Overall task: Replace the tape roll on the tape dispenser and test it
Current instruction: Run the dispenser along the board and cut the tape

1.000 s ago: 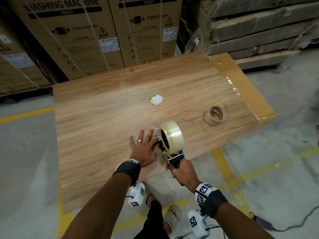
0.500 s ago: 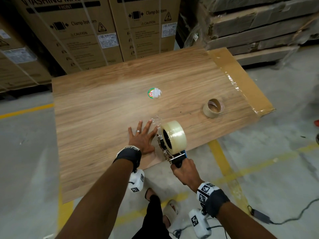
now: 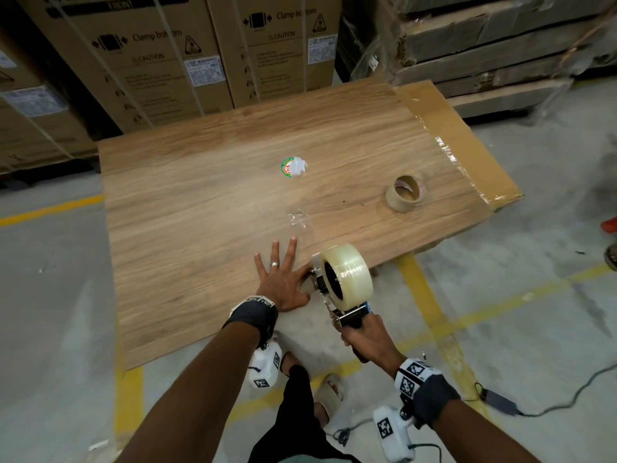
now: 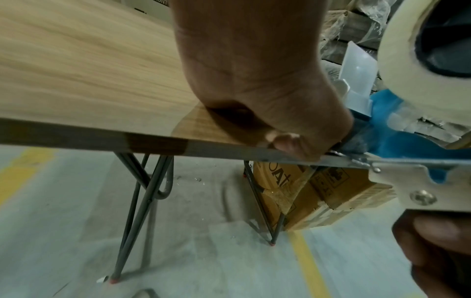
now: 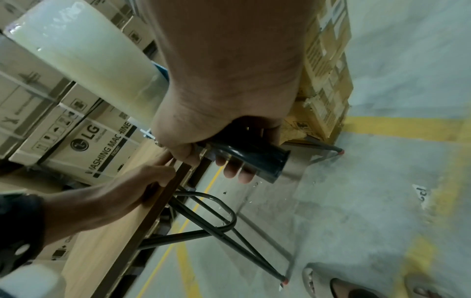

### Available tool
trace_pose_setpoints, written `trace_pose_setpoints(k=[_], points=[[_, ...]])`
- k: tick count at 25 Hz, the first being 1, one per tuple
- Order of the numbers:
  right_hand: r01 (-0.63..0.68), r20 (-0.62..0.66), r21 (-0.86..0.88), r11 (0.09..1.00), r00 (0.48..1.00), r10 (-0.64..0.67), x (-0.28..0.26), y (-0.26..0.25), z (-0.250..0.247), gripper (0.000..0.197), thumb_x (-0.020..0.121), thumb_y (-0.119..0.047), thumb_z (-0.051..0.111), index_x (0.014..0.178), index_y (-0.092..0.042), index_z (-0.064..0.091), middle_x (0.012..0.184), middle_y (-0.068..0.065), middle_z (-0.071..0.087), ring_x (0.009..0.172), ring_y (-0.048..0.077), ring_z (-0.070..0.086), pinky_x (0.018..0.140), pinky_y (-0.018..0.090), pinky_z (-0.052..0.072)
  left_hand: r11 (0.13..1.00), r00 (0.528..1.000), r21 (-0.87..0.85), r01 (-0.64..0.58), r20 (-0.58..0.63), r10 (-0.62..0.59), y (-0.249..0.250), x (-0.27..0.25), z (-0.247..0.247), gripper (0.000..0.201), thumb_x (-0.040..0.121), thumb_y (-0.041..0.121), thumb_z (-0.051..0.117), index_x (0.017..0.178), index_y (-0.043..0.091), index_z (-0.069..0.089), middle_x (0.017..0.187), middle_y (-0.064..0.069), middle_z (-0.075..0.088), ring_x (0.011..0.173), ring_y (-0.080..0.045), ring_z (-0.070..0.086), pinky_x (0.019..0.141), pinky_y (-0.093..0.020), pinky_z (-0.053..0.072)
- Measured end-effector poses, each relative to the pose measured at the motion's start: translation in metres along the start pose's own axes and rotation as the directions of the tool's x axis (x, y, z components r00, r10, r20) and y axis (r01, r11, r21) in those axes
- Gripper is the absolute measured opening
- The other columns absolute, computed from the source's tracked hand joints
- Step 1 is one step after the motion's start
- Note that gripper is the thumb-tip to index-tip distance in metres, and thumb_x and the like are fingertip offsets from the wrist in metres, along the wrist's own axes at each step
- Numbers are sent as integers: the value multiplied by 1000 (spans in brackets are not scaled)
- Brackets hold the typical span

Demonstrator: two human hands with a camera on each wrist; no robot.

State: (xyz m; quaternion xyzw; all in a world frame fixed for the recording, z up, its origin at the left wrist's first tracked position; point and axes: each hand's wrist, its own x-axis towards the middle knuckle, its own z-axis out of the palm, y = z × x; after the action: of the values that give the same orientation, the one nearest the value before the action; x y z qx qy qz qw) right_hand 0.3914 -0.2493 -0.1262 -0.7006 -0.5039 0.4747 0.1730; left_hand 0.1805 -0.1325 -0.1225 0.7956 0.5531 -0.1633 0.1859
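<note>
One wooden tabletop (image 3: 207,202) is seen on dark metal legs, with stacked cartons (image 3: 143,55) behind it. Two tape items are counted: one full clear tape roll (image 3: 347,275) mounted on one tape dispenser (image 3: 340,305), and one nearly bare cardboard core (image 3: 403,193) lying flat on the board, well apart toward the right edge. One round sticker (image 3: 293,167) is noted near the middle of the board.

The dispenser is held at the near edge of the tabletop. Its long axis runs from the black handle, nearest the person, up and away to the head over the board; the roll stands on edge, its open hub turned toward the left hand. A strip of clear tape (image 3: 300,225) is seen laid on the wood beyond the dispenser head.

The right hand (image 3: 367,335) is wrapped round the handle, fingers curled under it, as the right wrist view confirms (image 5: 237,167). The left hand (image 3: 280,282) is laid flat on the board, fingers spread and straight, palm down. The dispenser lies just beside that hand's thumb, on its right; whether they touch cannot be told.
</note>
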Motion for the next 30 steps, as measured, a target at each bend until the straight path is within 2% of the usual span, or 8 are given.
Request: trace_pose_setpoints(k=[3,5,7,9,13,21,25,30], points=[[-4,6,81,997,1000,4,-3,-6,-2,21,78,-25,68,79,-4,70,70,12,75,66,28,74,69,46,62,1000,1000,24,-12,-10,12,3,-11,6,104,70,76,61,154,52,6,162,-1,-37,146,-43,-33,107,-77,-17],[-2,-14,113,994,1000,4,-6,-10,1,18,82,-20,66,75,-2,66,64,10,71,59,27,68,62,42,59,1000,1000,-19,-11,-10,11,3,-11,6,95,76,70,62,154,51,13,163,0,-35,147,-40,-32,110,-76,-14],[-6,-56,142,990,998,14,-7,-13,3,22,83,-24,65,71,-7,57,57,9,62,52,22,56,54,35,48,998,1000,-55,-7,-14,6,3,-12,4,86,81,62,64,153,50,19,164,1,-33,148,-39,-31,112,-75,-12],[-24,-92,158,987,995,39,-5,-13,5,28,76,-36,65,65,-15,51,55,6,56,54,22,49,55,36,42,998,1000,-60,-1,-30,-1,2,-14,4,84,85,59,63,154,50,17,164,2,-31,149,-39,-30,113,-74,-11],[-52,-106,185,981,992,73,-6,-17,4,29,69,-44,62,63,-18,52,56,0,57,56,24,51,57,37,43,996,1000,-85,-7,-25,5,2,-15,4,92,83,58,67,156,49,11,165,3,-30,150,-37,-29,113,-72,-12],[-81,-89,158,984,991,96,-35,-7,1,23,72,-39,63,61,-23,51,48,-4,52,51,21,46,56,34,40,994,999,-108,-3,-36,-1,1,-14,4,100,82,57,67,154,54,-1,166,4,-28,151,-38,-27,113,-73,-9],[-114,-66,148,982,990,125,-37,-18,-5,20,70,-41,60,53,-32,54,48,-5,51,50,21,44,56,35,39,994,1000,-106,-3,-25,0,0,-16,4,98,84,58,65,154,54,-3,165,3,-30,150,-38,-28,114,-73,-9],[-147,-50,118,982,987,153,-46,-19,-9,19,68,-41,58,54,-29,53,51,-2,52,52,22,46,54,36,40,994,999,-112,-5,-35,1,-1,-12,8,102,84,60,64,149,58,-14,164,4,-31,150,-37,-30,112,-72,-11]])
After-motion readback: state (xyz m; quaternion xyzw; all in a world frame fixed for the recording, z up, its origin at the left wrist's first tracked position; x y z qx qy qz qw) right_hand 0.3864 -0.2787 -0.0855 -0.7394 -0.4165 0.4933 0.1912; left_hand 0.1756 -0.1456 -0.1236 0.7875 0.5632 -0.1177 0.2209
